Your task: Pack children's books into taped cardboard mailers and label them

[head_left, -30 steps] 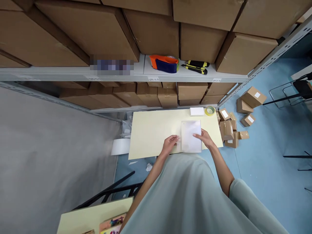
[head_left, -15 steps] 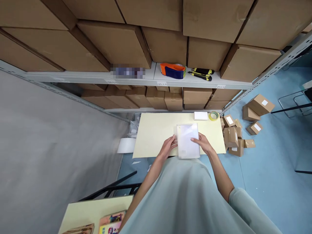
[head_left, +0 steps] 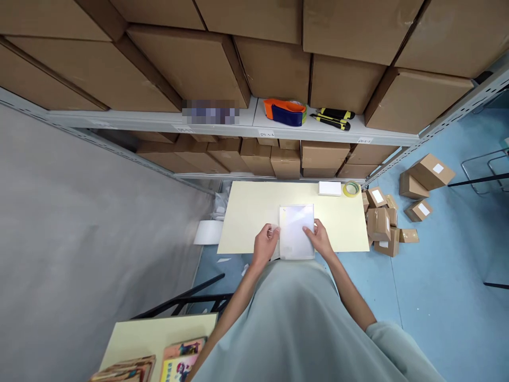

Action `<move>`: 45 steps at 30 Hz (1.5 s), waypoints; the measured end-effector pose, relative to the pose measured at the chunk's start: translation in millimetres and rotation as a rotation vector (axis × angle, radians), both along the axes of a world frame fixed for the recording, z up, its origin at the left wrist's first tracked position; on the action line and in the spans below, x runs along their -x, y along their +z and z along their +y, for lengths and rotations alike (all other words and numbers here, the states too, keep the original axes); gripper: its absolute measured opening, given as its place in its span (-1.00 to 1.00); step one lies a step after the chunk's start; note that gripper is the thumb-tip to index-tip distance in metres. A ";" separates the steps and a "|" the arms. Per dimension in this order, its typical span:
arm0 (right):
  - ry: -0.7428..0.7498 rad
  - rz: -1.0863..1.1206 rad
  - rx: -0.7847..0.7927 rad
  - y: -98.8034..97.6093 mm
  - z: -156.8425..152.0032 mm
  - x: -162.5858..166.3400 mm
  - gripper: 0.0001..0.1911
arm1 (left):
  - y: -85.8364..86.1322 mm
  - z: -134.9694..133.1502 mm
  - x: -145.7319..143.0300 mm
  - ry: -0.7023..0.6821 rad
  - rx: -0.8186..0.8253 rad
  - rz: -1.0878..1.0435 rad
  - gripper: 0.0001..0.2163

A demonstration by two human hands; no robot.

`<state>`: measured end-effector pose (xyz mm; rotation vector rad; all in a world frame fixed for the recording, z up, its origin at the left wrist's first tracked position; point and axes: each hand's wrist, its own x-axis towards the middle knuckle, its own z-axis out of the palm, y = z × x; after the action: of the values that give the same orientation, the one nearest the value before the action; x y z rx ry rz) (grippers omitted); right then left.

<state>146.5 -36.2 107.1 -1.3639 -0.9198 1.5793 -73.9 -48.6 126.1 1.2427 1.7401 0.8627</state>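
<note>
A flat white booklet (head_left: 295,236) with a sheer, glossy plastic cover lies in front of my body, over the near edge of the pale yellow table (head_left: 250,204). My right hand (head_left: 320,240) grips its right edge, thumb on top and fingers beneath. At the left edge, my left hand (head_left: 265,244) has its fingers curled and pressed together on a see-through flap (head_left: 275,241) of the cover. The exact pinch point of the left fingertips is small and partly hidden.
On the table's far side are a white box (head_left: 330,188) and a yellow tape roll (head_left: 351,189). A shelf with cartons (head_left: 274,69) holds cutter knives (head_left: 334,119) and an orange-blue tape dispenser (head_left: 284,112). Parcels (head_left: 379,223) lie right; books (head_left: 183,361) rest on a lower-left table.
The booklet and both hands have shifted slightly left. My left fingers, loosely extended before, are now curled in at the cover's left edge. The right hand keeps its grip.
</note>
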 end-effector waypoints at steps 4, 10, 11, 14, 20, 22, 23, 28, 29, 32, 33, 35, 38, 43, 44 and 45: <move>-0.021 0.002 -0.087 13.8 -1.8 22.0 -0.52 | 12.1 -2.2 11.9 0.043 -0.013 -0.020 -0.72; -0.037 0.030 -0.092 47.6 -1.5 40.9 -0.52 | 33.1 -6.1 38.3 0.055 -0.018 -0.438 -0.55; -0.031 0.041 -0.079 53.2 -2.0 43.4 -0.51 | 35.4 -6.4 43.0 0.056 0.004 -0.502 -0.53; -0.024 0.051 -0.070 66.7 -5.0 53.1 -0.51 | 39.0 -6.3 55.3 0.000 0.099 -0.622 -0.51; -0.019 -0.032 -0.082 66.1 -5.5 80.3 -0.50 | 36.7 -4.4 71.6 -0.085 0.171 -0.643 -0.49; -0.016 -0.101 -0.084 62.0 -1.5 88.8 -0.48 | 34.6 -2.0 76.6 -0.064 0.190 -0.644 -0.43; -0.034 -0.162 -0.098 61.2 0.7 93.0 -0.47 | 33.6 -0.4 79.2 -0.041 0.175 -0.631 -0.42; -0.093 -0.434 -0.266 80.1 2.2 123.5 -0.63 | 35.9 7.1 90.9 0.121 0.018 -0.405 -0.52; -0.025 -0.412 -0.294 87.1 0.1 132.8 -0.69 | 38.6 7.4 92.4 0.129 0.008 -0.339 -0.57; 0.136 -0.337 -0.357 105.7 -8.7 164.6 -0.76 | 49.9 4.7 94.4 0.104 -0.098 -0.144 -0.71; 0.129 -0.343 -0.366 109.8 -11.6 174.8 -0.76 | 53.8 2.8 94.4 0.090 -0.160 -0.095 -0.75; 0.047 -0.379 -0.353 114.2 -16.4 191.6 -0.75 | 60.3 -2.1 93.8 0.065 -0.271 -0.028 -0.80; -0.082 -0.386 -0.299 113.1 -19.4 203.7 -0.69 | 66.0 -11.1 93.6 0.025 -0.348 -0.003 -0.80; -0.152 -0.309 -0.203 102.5 -10.0 190.5 -0.65 | 68.3 -19.9 105.4 -0.140 -0.341 -0.096 -0.70; -0.142 -0.287 -0.180 100.4 -6.9 185.2 -0.64 | 66.8 -18.7 111.0 -0.133 -0.339 -0.109 -0.68; -0.126 -0.261 -0.163 98.7 -4.0 179.9 -0.62 | 64.4 -16.3 117.6 -0.090 -0.336 -0.115 -0.65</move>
<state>-33.4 -40.2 205.8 -1.5020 -1.0703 1.2235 -191.5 -64.9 190.5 1.4440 1.4763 1.1831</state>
